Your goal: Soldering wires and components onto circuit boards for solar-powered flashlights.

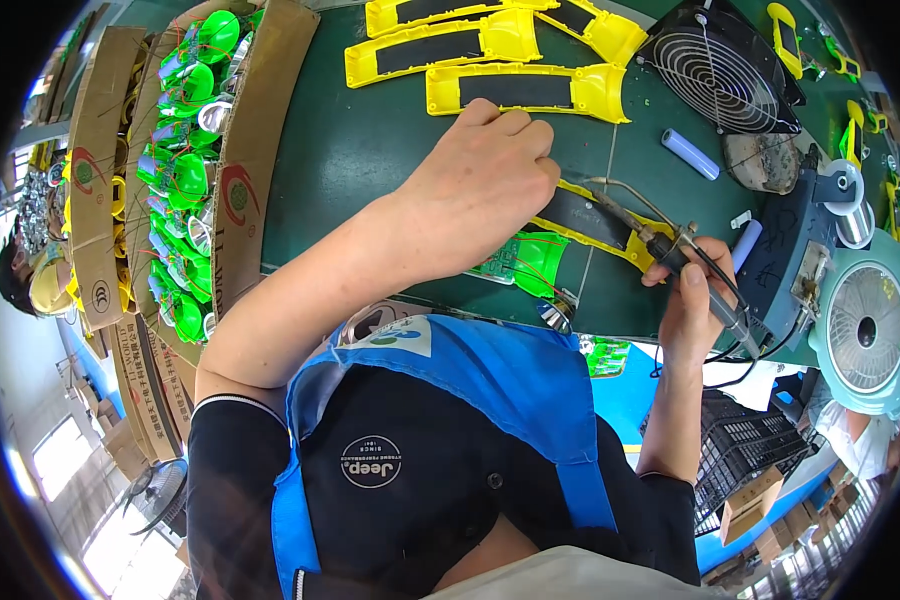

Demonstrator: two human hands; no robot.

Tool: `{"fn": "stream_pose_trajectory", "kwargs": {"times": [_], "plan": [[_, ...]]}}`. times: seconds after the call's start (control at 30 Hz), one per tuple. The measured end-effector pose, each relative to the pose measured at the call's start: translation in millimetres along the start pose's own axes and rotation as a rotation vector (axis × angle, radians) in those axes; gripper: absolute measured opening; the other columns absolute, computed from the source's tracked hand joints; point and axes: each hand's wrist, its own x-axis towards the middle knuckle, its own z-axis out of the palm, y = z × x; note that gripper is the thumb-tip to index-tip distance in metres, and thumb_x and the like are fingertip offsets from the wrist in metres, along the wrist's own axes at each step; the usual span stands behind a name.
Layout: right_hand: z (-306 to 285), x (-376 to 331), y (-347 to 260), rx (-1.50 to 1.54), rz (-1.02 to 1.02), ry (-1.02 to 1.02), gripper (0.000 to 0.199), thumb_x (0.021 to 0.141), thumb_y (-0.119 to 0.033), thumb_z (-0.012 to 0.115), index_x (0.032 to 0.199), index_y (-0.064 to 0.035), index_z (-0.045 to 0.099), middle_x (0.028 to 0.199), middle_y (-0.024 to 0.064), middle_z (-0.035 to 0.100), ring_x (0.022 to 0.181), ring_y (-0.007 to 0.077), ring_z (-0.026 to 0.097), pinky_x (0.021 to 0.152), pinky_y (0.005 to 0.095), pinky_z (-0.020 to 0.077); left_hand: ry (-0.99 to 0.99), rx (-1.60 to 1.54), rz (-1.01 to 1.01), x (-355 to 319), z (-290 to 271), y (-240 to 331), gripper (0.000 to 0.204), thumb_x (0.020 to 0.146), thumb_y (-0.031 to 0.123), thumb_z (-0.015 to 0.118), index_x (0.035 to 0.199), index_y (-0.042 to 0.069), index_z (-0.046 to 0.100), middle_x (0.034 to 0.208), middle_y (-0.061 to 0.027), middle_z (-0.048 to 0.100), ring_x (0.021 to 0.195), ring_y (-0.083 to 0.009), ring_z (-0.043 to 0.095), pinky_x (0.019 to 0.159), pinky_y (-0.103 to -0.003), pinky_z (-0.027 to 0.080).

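My right hand [692,300] grips the dark handle of a soldering iron [669,251]. A thin curved metal tube runs alongside the iron's barrel, and the tip points toward my left hand [490,165]. That hand has its fingers curled in; whatever they may hold is hidden beneath them. Under the iron lies a yellow plastic housing [650,247] with a black strip inside, partly covered by my left hand. Closer to my body sits a green lamp part [539,266] with a circuit board and red wires. Beside it is a small silver reflector [556,317].
More yellow housings [526,88] lie at the far side. A black fan [715,70], a blue cylindrical cell [690,154] and a solder spool [854,222] stand right. A cardboard box [260,150] of green lamp parts lines the left; a pale-green fan [864,330] sits far right.
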Motion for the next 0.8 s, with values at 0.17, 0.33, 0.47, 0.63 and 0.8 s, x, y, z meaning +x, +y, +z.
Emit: {"fn": "stream_pose_trajectory", "kwargs": {"times": [0.17, 0.33, 0.47, 0.63, 0.8], "plan": [[8, -3, 16, 0.039, -0.200, 0.051, 0.032, 0.090, -0.023, 0.063, 0.105, 0.0025, 0.049, 0.078, 0.0158, 0.065, 0.069, 0.0192, 0.063, 0.070, 0.0307, 0.0516, -0.010, 0.010, -0.015, 1, -1, 1, 0.006, 0.078, 0.006, 0.065, 0.082, 0.003, 0.066, 0.092, -0.0083, 0.056, 0.095, -0.0224, 0.055, 0.089, -0.036, 0.039], [7, -4, 19, 0.073, -0.200, 0.115, 0.034, 0.091, -0.024, 0.063, 0.105, 0.0031, 0.049, 0.078, 0.0159, 0.064, 0.071, 0.0194, 0.063, 0.071, 0.0306, 0.0508, -0.024, 0.018, -0.014, 2, -3, 1, 0.004, 0.081, 0.006, 0.064, 0.083, 0.003, 0.066, 0.091, -0.0073, 0.056, 0.095, -0.0219, 0.055, 0.088, -0.036, 0.039], [8, -3, 19, 0.076, -0.211, 0.086, 0.033, 0.091, -0.023, 0.062, 0.105, 0.0034, 0.049, 0.078, 0.0159, 0.064, 0.071, 0.0195, 0.063, 0.070, 0.0304, 0.0508, -0.030, -0.001, -0.027, 2, -1, 1, 0.005, 0.083, 0.007, 0.064, 0.083, 0.003, 0.066, 0.091, -0.0070, 0.055, 0.094, -0.0219, 0.054, 0.088, -0.036, 0.039], [6, -3, 20, 0.058, -0.208, 0.075, 0.031, 0.092, -0.022, 0.061, 0.105, 0.0026, 0.049, 0.080, 0.0153, 0.065, 0.072, 0.0187, 0.063, 0.071, 0.0297, 0.0507, -0.085, -0.049, -0.048, 4, -8, 0, 0.003, 0.081, 0.007, 0.066, 0.084, 0.007, 0.066, 0.094, -0.0063, 0.055, 0.094, -0.0215, 0.054, 0.086, -0.037, 0.040], [8, -2, 24, 0.036, -0.317, 0.197, 0.033, 0.092, -0.023, 0.062, 0.108, 0.0022, 0.048, 0.089, 0.0155, 0.063, 0.077, 0.0190, 0.064, 0.078, 0.0303, 0.0497, 0.142, -0.256, -0.078, -12, -17, 14, 0.010, 0.075, 0.008, 0.071, 0.083, 0.009, 0.066, 0.098, -0.0047, 0.054, 0.098, -0.0234, 0.054, 0.086, -0.040, 0.039]]}}
